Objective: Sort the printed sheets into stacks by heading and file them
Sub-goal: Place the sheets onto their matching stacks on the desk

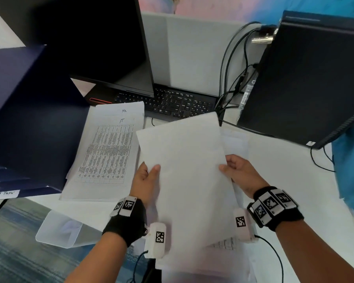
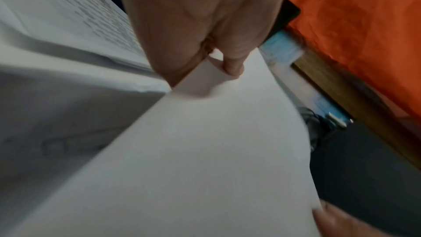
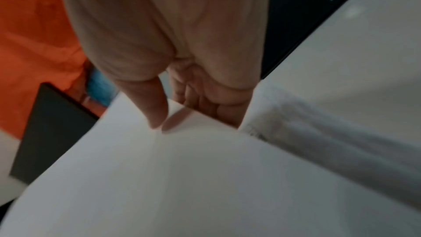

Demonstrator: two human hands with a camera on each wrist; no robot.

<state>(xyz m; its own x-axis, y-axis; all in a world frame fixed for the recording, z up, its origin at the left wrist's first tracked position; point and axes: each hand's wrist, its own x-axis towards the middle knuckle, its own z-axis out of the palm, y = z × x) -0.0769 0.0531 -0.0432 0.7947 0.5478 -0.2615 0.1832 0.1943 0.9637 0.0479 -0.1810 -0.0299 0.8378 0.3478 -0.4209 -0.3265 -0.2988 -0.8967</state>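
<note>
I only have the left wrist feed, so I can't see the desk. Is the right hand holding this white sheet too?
Observer: Yes. In the head view the right hand pinches the white sheet at its right edge, opposite the left hand.
Operator: Where does the printed stack lie?
Observer: The printed stack lies flat on the desk, left of the white sheet, with a table on its top page.
Operator: Any folder nearby?
Observer: A navy folder sits directly left of that stack.
</note>
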